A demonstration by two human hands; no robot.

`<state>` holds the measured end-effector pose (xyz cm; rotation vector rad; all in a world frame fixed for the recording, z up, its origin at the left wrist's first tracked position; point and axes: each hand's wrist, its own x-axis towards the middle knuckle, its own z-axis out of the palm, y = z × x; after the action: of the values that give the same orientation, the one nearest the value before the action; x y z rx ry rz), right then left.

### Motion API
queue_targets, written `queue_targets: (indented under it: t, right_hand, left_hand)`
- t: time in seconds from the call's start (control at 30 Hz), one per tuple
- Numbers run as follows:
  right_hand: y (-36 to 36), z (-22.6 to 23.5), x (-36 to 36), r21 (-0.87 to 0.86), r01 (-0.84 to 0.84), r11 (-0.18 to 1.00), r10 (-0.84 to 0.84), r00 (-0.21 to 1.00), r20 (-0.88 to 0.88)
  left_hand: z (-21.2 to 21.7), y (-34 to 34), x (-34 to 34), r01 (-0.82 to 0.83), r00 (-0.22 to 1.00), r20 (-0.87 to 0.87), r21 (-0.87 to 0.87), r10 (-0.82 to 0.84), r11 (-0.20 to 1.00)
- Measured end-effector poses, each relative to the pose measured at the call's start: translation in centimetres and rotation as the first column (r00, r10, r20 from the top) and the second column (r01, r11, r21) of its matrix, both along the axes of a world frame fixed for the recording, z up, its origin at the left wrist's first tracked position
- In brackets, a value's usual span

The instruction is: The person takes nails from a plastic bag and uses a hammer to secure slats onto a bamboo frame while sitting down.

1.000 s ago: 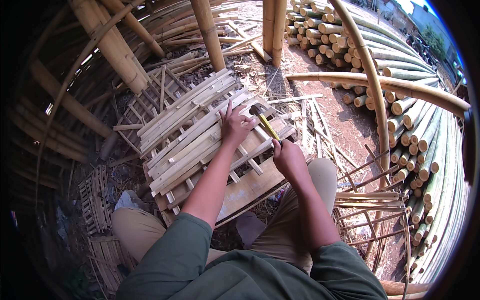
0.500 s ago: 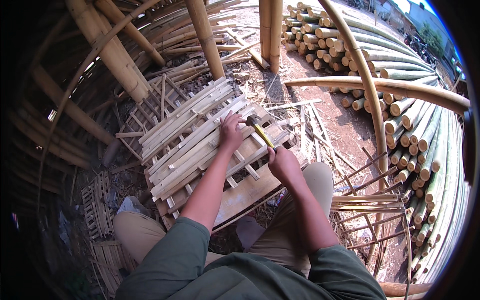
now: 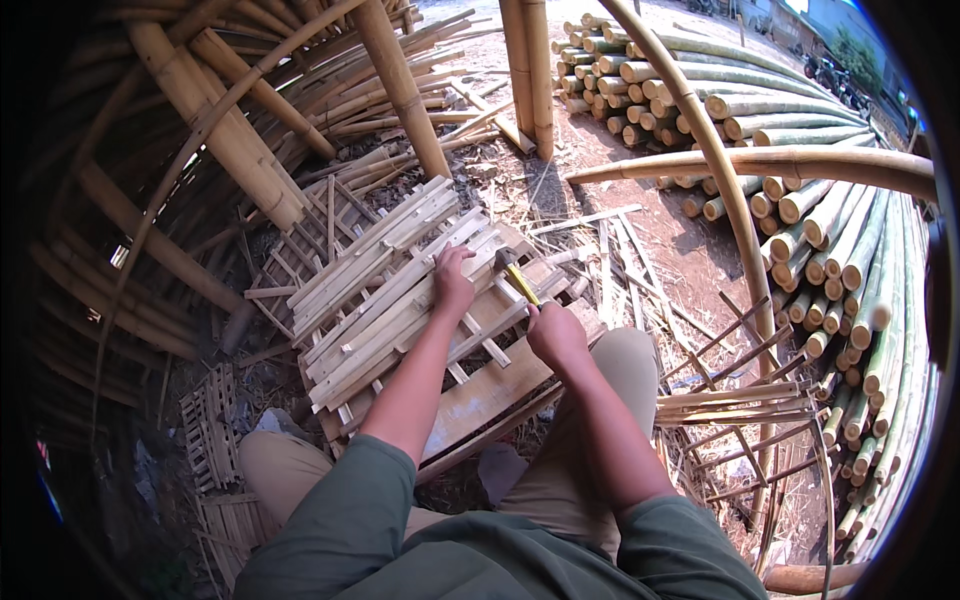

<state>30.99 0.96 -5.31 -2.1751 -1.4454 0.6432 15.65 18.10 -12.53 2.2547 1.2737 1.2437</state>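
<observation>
My right hand [image 3: 557, 335] is wrapped round the yellow handle of a hammer [image 3: 521, 284]. Its dark head points away from me and lies over the right part of a frame of pale bamboo slats [image 3: 375, 315]. To the left of the hammer head, my left hand [image 3: 453, 278] rests on the slats with its fingers bent together; anything pinched in them is too small to make out. Long slats lie side by side across shorter crosspieces. Under them is a flat wooden board [image 3: 490, 405], between my knees.
Stacked green bamboo poles [image 3: 800, 130] fill the right side. A curved bamboo pole [image 3: 740, 230] stands near my right, beside a slatted bamboo frame [image 3: 740, 410]. Upright bamboo posts [image 3: 405, 90] rise ahead. Loose strips [image 3: 640, 270] litter the ground, and small lattice panels [image 3: 208, 425] lie at left.
The hammer head has come a little nearer to me, and a small gap shows between it and my left fingers. The whole view has tilted slightly.
</observation>
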Motion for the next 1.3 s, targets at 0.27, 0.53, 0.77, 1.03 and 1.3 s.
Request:
queue_targets:
  t: [0.27,0.53,0.77,1.03,1.3]
  right_hand:
    - [0.2,0.1,-0.4,-0.061,0.019,0.998,-0.018,1.000,0.022]
    - [0.3,0.5,-0.6,-0.071,0.014,0.997,-0.011,0.998,0.056]
    - [0.4,0.6,-0.3,-0.118,0.011,0.993,-0.005,0.999,0.050]
    - [0.3,0.6,-0.3,-0.077,-0.004,0.997,0.011,0.996,0.092]
    - [-0.8,3.1,-0.8,0.105,0.039,0.994,-0.044,0.998,0.045]
  left_hand:
    - [1.6,0.8,-2.5,0.094,0.993,-0.050,-0.154,-0.103,0.984]
    - [1.1,-1.8,-5.0,-0.408,0.793,-0.516,-0.053,0.325,0.912]
    - [1.4,-3.0,-4.0,-0.450,0.734,-0.570,-0.001,0.369,0.893]
    - [1.0,-2.8,-3.8,-0.442,0.754,-0.541,0.004,0.373,0.897]
    - [2.1,-2.8,-3.4,-0.493,0.687,-0.619,-0.011,0.381,0.870]
